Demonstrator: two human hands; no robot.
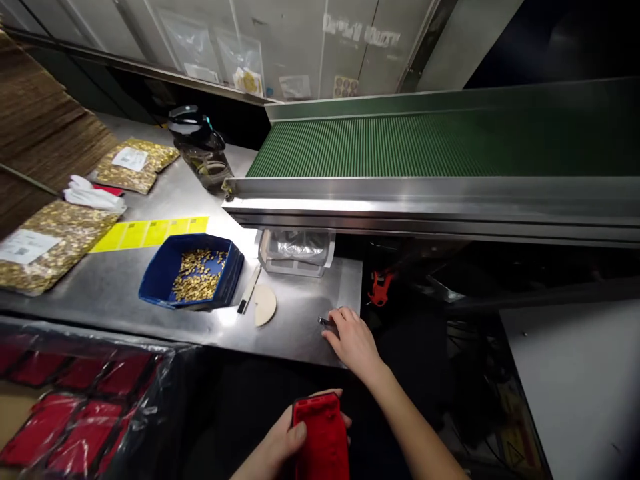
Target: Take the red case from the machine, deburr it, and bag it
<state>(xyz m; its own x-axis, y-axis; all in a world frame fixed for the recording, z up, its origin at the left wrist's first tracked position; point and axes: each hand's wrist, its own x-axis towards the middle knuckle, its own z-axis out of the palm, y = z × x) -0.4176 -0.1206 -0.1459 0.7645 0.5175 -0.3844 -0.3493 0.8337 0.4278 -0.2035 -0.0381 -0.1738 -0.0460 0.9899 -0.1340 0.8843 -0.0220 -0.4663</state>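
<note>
My left hand [286, 437] is closed around a red plastic shell [323, 433] with a dark edge, held low at the front, its hollow ribbed side facing up. At the right end of the metal bench, the fingers of my right hand [351, 337] are closed on a small dark metal tool [325, 322]; its shiny tip sticks out to the left and the rest is covered. A round tan disc [265, 305] with a cut-out lies left of that hand, beside a white utility knife [249, 291]. Behind them, a blue bin [155, 283] contains many small brass inserts [197, 277].
A green ribbed conveyor [370, 147] with metal rails runs above the bench [300, 307]. Beneath its edge stands a clear tray [295, 267]. A bottle [200, 150], bags of brass parts [63, 233] and yellow labels [150, 233] lie left. Bagged red shells [83, 427] fill the lower left.
</note>
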